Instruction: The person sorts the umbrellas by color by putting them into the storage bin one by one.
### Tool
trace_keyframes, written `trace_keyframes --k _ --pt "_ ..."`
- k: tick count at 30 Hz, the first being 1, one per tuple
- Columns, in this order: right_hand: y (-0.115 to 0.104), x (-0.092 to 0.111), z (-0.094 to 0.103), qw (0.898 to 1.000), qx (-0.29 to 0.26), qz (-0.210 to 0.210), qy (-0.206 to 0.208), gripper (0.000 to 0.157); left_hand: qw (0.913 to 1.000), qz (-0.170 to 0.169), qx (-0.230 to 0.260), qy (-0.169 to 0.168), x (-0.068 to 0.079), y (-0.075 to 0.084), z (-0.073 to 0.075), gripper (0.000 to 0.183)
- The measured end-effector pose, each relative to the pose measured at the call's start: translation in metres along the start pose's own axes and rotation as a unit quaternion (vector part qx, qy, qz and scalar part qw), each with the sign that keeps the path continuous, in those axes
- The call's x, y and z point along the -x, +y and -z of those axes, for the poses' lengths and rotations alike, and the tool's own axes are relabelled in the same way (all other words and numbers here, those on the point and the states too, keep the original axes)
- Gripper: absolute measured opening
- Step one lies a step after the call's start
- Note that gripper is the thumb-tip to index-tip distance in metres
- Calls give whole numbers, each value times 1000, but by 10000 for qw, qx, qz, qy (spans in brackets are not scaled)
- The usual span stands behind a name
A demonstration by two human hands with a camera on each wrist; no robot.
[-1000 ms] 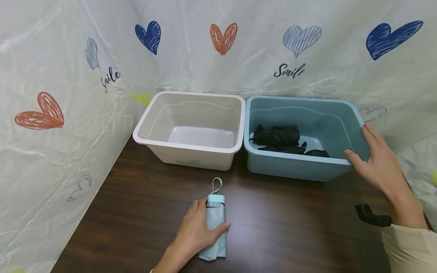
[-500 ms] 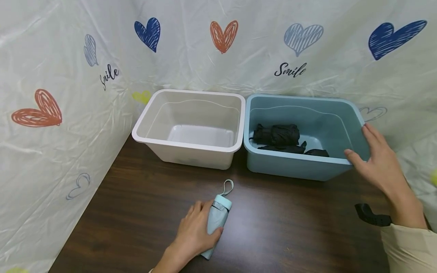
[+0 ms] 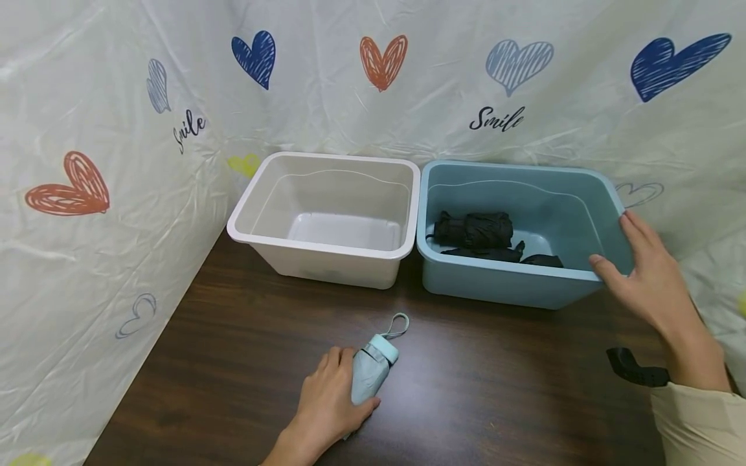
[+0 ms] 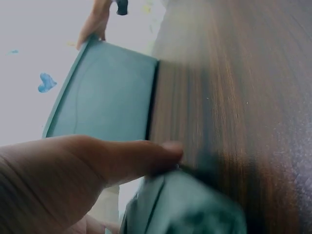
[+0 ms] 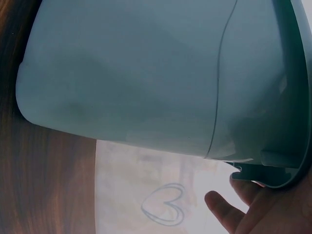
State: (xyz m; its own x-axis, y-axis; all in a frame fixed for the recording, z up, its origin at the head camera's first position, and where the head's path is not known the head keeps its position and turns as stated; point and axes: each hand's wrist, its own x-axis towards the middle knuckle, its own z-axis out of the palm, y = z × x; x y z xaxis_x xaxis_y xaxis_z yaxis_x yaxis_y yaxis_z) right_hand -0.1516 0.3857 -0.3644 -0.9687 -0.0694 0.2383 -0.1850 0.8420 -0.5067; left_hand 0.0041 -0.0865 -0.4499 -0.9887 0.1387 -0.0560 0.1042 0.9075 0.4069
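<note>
In the head view, my left hand (image 3: pixel 329 404) grips a folded light-blue umbrella (image 3: pixel 370 372) just above or on the table. The umbrella slants, its capped end and wrist loop pointing up and to the right. In the left wrist view my thumb lies along its fabric (image 4: pixel 185 207). My right hand (image 3: pixel 649 278) holds the right front corner of a blue bin (image 3: pixel 501 285), thumb at the front rim and fingers at the right side. In the right wrist view fingers (image 5: pixel 224 212) show beyond the rim. Several black folded umbrellas (image 3: pixel 474 230) lie inside that bin.
A white bin (image 3: pixel 332 265) stands immediately left of the blue one, with nothing visible inside. Both sit at the back of a dark wooden table (image 3: pixel 495 375). A heart-printed white sheet (image 3: pixel 326 116) hangs behind and along the left.
My left hand has closed further round the light-blue umbrella and turned it, so its loop end now points right instead of straight ahead. The right hand stays on the blue bin.
</note>
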Motion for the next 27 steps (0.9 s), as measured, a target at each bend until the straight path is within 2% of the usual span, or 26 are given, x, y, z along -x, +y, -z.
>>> trace_keyframes --k 6,13,18,22,27 --pt "-2 -1 0 10000 27 23 9 82 10000 -44 -75 -38 1 -1 1 74" --pt "-1 0 0 10000 27 43 46 82 9991 -140 -312 255 6 -2 -1 84" --pt "-1 0 0 10000 53 42 25 82 9989 -114 -288 355 4 -6 -4 77" --pt "-1 0 0 10000 33 43 -21 82 9998 -136 27 164 -4 -16 0 66" --pt "1 0 0 9999 -4 97 -36 82 9965 96 682 -483 -15 -35 16 64"
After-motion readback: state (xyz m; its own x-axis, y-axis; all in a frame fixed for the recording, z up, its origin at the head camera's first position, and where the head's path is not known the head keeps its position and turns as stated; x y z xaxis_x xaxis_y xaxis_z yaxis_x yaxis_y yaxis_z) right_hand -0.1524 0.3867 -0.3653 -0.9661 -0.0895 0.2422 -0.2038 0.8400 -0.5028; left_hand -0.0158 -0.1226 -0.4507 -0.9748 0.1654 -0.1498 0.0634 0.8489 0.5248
